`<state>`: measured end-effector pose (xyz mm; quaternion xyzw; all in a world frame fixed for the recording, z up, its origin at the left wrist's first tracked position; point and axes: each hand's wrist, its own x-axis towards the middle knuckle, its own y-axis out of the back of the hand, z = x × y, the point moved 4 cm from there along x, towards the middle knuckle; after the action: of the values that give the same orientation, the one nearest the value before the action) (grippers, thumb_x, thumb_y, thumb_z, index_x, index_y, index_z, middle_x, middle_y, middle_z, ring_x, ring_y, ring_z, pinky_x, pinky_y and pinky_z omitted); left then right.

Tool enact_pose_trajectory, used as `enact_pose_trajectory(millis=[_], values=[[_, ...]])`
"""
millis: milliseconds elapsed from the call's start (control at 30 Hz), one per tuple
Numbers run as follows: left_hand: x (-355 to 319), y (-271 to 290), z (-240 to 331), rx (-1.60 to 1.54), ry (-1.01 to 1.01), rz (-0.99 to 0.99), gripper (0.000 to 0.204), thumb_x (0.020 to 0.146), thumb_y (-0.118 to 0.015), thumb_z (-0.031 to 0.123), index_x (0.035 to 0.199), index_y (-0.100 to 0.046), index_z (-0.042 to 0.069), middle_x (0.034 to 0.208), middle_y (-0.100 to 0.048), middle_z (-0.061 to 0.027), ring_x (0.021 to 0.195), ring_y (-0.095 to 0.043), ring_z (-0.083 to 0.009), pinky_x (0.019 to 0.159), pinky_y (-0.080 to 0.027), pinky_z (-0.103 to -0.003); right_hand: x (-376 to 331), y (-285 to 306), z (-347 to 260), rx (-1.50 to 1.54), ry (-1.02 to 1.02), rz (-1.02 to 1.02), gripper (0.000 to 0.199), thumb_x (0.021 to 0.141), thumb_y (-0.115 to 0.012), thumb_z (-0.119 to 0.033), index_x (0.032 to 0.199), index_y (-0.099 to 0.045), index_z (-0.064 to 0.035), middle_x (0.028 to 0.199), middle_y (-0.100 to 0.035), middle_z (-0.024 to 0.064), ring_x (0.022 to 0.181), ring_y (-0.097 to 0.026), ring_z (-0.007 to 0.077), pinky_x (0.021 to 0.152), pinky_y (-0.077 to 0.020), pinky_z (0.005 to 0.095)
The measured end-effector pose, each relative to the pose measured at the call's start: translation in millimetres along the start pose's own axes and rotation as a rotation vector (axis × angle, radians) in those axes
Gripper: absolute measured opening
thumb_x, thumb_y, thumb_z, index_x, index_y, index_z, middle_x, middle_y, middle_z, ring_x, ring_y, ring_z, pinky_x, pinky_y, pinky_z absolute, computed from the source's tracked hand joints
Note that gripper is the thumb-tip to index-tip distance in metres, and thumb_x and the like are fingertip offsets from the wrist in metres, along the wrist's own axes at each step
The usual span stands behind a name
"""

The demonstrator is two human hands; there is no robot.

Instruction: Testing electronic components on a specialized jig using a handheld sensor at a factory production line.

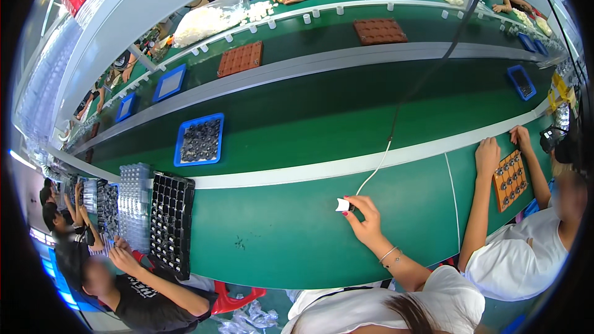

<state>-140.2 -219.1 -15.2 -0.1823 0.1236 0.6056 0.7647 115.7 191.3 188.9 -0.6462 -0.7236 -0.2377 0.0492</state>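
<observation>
My right hand [366, 213] is above the green worktop [297, 229], its thumb and index finger pinched on a small white piece with a notched end [342, 205]. A dark bit shows beside the piece, between the fingertips. A thin cable [383, 158], white at its lower end and dark higher up, hangs from above and runs down to the fingers; whether it joins the piece is hidden. My left hand is not in view.
A black compartment tray [171, 222] with small parts lies left, beside stacked clear trays [134, 204]. Beyond a pale rail, the green conveyor [297, 127] carries a blue tray of dark parts [199, 140]. Co-workers sit on both sides; the right one handles an orange holder [510, 180].
</observation>
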Motion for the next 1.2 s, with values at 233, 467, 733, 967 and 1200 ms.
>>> enact_pose_trajectory(millis=[233,467,733,967,1200], values=[[14,-8,-19,0.191,0.027,-0.143,0.045,0.078,-0.057,0.039,0.108,-0.059,0.006,0.100,-0.064,-0.0145,0.093,-0.061,-0.0308,0.082,-0.049,-0.042,-4,-3,10,0.002,0.017,0.003,0.031,0.079,-0.068,-0.005,0.109,-0.063,-0.0041,0.102,-0.062,0.0117,0.089,-0.059,0.0249,0.076,-0.0495,0.0318],[37,-19,-32,0.392,0.054,-0.281,0.043,0.079,-0.057,0.039,0.105,-0.061,0.005,0.098,-0.064,-0.0142,0.091,-0.061,-0.0304,0.082,-0.049,-0.041,0,1,22,0.009,0.011,0.003,0.030,0.079,-0.068,-0.004,0.109,-0.063,-0.0040,0.102,-0.062,0.0116,0.088,-0.059,0.0244,0.077,-0.0493,0.0314],[50,-24,-35,0.630,0.083,-0.449,0.040,0.081,-0.056,0.038,0.102,-0.063,0.005,0.097,-0.065,-0.0139,0.090,-0.062,-0.0299,0.081,-0.049,-0.039,1,4,16,0.017,-0.016,-0.002,0.032,0.082,-0.066,-0.006,0.113,-0.060,-0.0038,0.105,-0.060,0.0124,0.090,-0.058,0.0234,0.079,-0.0483,0.0310],[93,-9,77,0.782,0.158,-0.648,0.036,0.083,-0.055,0.037,0.093,-0.065,0.004,0.092,-0.066,-0.0112,0.086,-0.062,-0.0269,0.079,-0.049,-0.035,11,-13,4,0.061,-0.082,0.003,0.032,0.086,-0.059,-0.004,0.117,-0.055,-0.0011,0.106,-0.057,0.0118,0.093,-0.058,0.0201,0.084,-0.0465,0.0298],[234,-5,302,0.541,-0.144,0.052,0.021,0.092,-0.054,0.019,0.100,-0.061,0.002,0.087,-0.065,-0.0131,0.081,-0.065,-0.0220,0.073,-0.050,-0.032,-11,-29,19,0.553,-0.148,-0.015,0.035,0.095,-0.049,-0.010,0.128,-0.041,-0.0005,0.120,-0.054,0.0123,0.109,-0.054,0.0196,0.096,-0.0425,0.0330]])
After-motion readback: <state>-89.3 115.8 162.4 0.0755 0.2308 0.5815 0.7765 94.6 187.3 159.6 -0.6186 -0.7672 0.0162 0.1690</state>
